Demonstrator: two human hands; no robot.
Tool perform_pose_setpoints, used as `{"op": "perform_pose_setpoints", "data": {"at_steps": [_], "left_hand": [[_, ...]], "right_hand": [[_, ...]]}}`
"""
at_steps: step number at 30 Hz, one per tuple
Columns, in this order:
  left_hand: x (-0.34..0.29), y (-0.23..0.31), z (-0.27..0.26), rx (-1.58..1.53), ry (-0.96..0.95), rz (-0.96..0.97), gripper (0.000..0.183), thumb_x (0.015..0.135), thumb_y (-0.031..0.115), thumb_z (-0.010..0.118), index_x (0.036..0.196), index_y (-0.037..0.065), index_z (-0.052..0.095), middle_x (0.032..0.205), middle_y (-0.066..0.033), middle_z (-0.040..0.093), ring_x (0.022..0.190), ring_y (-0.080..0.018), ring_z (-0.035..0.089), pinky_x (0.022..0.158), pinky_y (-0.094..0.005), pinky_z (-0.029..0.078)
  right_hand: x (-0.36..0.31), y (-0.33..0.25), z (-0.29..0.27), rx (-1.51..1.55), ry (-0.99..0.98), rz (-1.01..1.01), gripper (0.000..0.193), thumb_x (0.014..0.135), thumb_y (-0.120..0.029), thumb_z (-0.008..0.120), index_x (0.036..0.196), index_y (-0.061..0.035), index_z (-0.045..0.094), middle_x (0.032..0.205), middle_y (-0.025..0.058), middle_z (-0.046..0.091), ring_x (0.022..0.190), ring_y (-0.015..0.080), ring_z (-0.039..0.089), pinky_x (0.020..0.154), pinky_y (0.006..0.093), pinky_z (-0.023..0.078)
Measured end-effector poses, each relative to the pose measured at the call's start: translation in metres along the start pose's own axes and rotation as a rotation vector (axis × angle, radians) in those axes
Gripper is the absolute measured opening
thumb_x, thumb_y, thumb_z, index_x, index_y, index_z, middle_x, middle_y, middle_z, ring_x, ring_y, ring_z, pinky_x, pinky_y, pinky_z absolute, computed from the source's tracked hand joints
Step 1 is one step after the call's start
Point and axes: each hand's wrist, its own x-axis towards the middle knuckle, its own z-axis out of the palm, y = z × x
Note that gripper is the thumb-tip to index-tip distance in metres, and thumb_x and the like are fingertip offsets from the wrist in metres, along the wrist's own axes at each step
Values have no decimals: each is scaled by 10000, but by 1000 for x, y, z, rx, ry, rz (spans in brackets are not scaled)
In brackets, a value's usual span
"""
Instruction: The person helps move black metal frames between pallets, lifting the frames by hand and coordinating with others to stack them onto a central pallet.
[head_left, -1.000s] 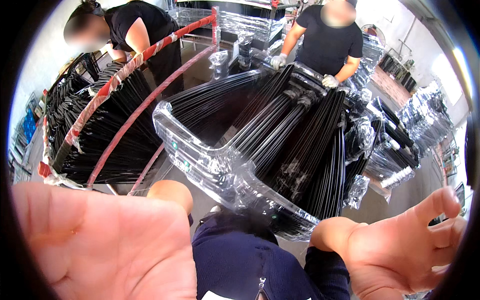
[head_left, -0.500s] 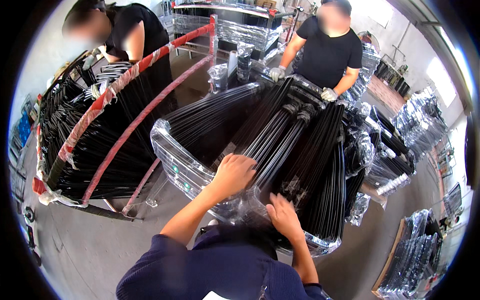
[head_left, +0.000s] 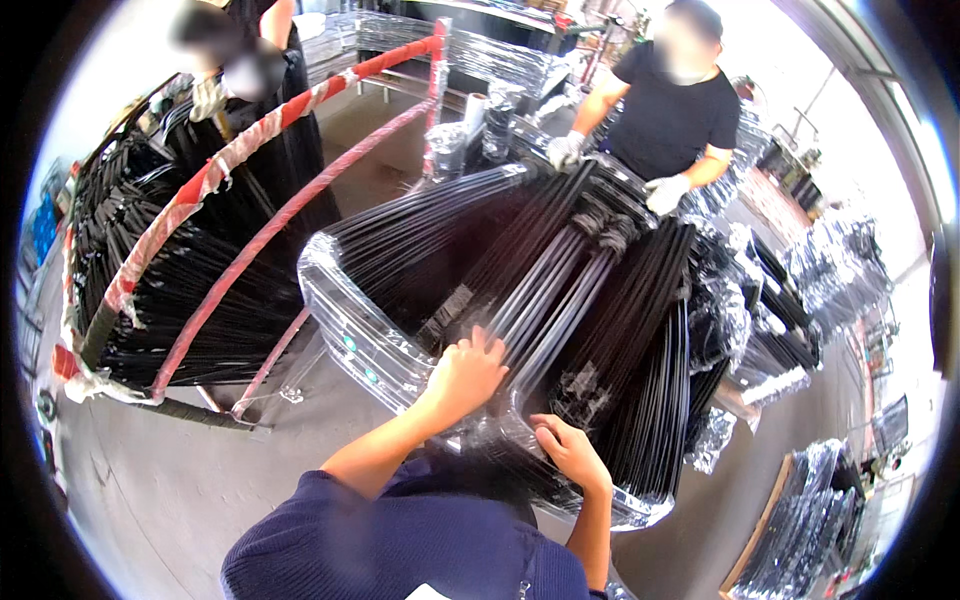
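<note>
Close in front of me is a rack [head_left: 335,290] wrapped in clear film, holding fanned bundles of long thin black rods [head_left: 640,400]. Down its middle run shinier grey rods [head_left: 545,290]. My left hand [head_left: 466,378] rests over the near ends of these middle rods, fingers slightly apart and bent. Beside it, at the film-wrapped near edge, my right hand [head_left: 572,452] has its fingers curved and thumb apart. Neither hand visibly holds a rod. At the far end, a co-worker in a black shirt [head_left: 680,110] has white-gloved hands [head_left: 665,193] at the rack.
On the left stands another rack with red wrapped bars [head_left: 290,205], full of black rods [head_left: 130,270]; a second co-worker [head_left: 270,90] bends behind it. Film-wrapped bundles [head_left: 750,300] lie to the right. A wrapped stack [head_left: 800,530] sits on the floor at lower right.
My left hand has shifted slightly down with its fingers more bent. My right hand has lowered to the wrapped edge, its fingers curving. The far co-worker's right-side gloved hand has opened flatter.
</note>
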Motion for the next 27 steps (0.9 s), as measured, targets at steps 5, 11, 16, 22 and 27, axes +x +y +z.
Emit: {"op": "perform_pose_setpoints", "data": {"at_steps": [5,11,16,22,27], "left_hand": [[0,0,2,26,46,13,364,788,337,574,984,38,503,950,-204,522,649,-280,595,555,-342,497],[-2,1,7,115,75,7,366,788,356,564,989,52,525,929,-192,529,663,-276,594,564,-334,498],[-4,1,8,126,78,23,380,796,358,555,1021,55,524,955,-191,522,668,-273,589,569,-332,495],[-4,0,9,98,85,23,457,791,343,566,1126,50,464,928,-186,522,649,-269,581,554,-338,487],[-4,2,3,104,101,10,602,782,351,578,1233,4,382,853,-143,524,643,-248,581,544,-317,482]], "right_hand": [[0,1,1,-28,-9,28,325,862,-233,494,1095,-11,533,967,174,609,883,272,596,795,313,437],[-1,1,2,-37,14,28,323,854,-232,499,1092,-17,540,991,174,604,916,279,590,807,312,431],[-4,-5,3,-87,53,33,317,850,-256,495,1074,-41,558,992,164,605,916,305,583,799,340,437],[-6,-2,7,-211,129,-26,326,860,-285,484,1086,-60,553,1022,147,596,958,299,563,825,356,431],[-9,-3,9,-243,165,-21,333,858,-293,484,1094,-67,549,1015,143,600,947,297,566,820,359,434]]}}
